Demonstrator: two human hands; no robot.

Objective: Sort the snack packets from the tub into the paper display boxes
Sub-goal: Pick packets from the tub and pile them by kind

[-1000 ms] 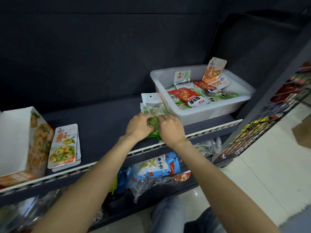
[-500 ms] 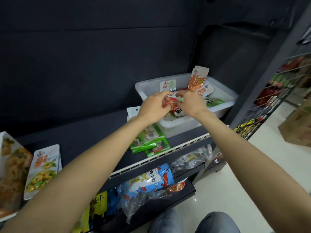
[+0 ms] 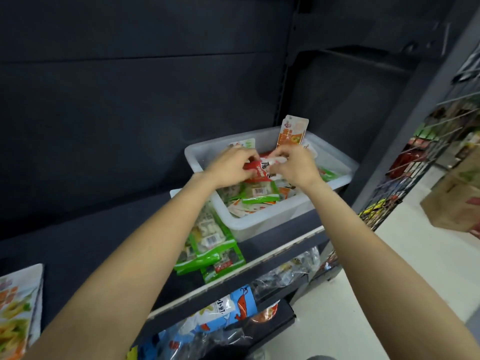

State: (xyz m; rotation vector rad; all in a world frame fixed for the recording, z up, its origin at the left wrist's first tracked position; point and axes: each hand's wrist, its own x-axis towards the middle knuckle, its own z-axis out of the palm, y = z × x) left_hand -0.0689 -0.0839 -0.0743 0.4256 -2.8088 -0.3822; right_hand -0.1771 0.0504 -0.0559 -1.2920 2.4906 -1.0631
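Green-edged packets [image 3: 210, 249] lie stacked on the dark shelf [image 3: 78, 245], touching the translucent tub [image 3: 262, 222]. Over the tub, the left hand [image 3: 228, 166] and right hand [image 3: 296, 165] both pinch a red packet [image 3: 257, 169] with curled fingers. An orange packet [image 3: 292, 132] stands upright behind.

Both arms outstretched, left hand [image 3: 228, 166] and right hand [image 3: 296, 166] fingers curled, pinching.

Your hands pinch a red packet [image 3: 255, 169] over the translucent white tub [image 3: 262, 224], heaped with mixed packets.
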